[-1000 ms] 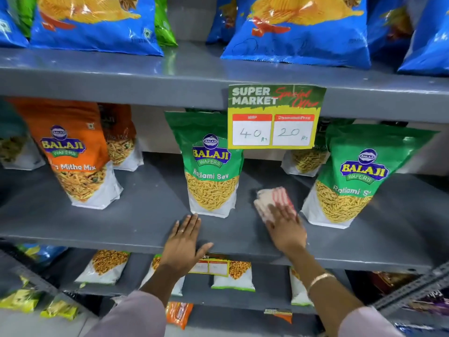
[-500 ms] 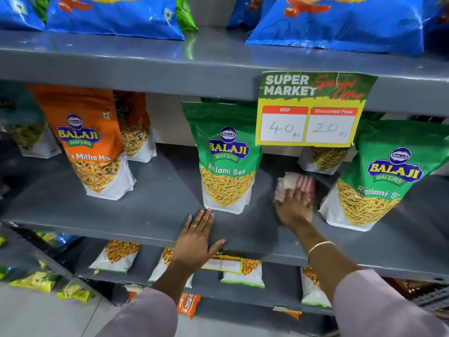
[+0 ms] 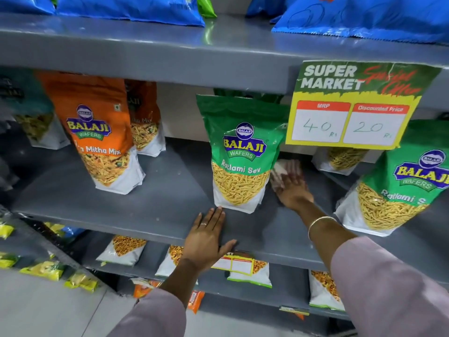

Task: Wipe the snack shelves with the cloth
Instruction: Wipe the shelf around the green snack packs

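Observation:
A folded white-and-red cloth (image 3: 279,171) lies on the grey middle shelf (image 3: 102,200), behind and to the right of a green Ratlami Sev pouch (image 3: 239,154). My right hand (image 3: 292,188) presses flat on the cloth, fingers spread, deep in the gap between that pouch and a second green pouch (image 3: 398,188) at the right. My left hand (image 3: 206,239) rests flat on the shelf's front edge, fingertips touching the base of the middle green pouch, holding nothing.
An orange Mitha Mix pouch (image 3: 97,135) stands at the left, another behind it. A yellow price sign (image 3: 352,105) hangs from the upper shelf (image 3: 145,52), which carries blue bags. Lower shelves hold small snack packs (image 3: 250,273). Grey floor lies below left.
My right hand has pushed the cloth farther back along the shelf, toward the rear wall. My left hand stays on the front edge. The view has moved closer and rightward.

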